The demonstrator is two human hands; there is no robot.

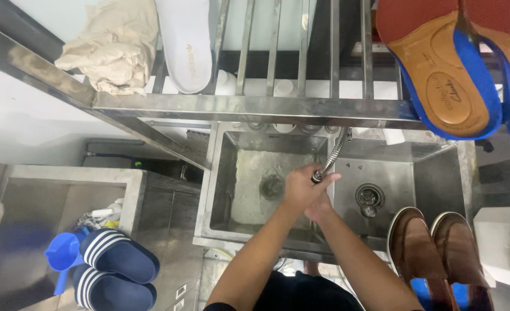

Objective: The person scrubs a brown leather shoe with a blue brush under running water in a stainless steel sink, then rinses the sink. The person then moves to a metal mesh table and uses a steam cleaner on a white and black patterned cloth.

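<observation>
Head: two hands [305,193] on one sprayer hose [334,154]

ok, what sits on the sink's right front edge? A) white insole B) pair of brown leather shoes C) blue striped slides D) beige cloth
B: the pair of brown leather shoes rests on the front right rim of the steel sink, beside the right basin; the blue striped slides lie far off to the left.

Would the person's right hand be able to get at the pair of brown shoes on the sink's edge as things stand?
Probably yes: the right hand sits under the left hand at the sprayer hose, and the brown shoes stand close beside that forearm with nothing between.
</observation>
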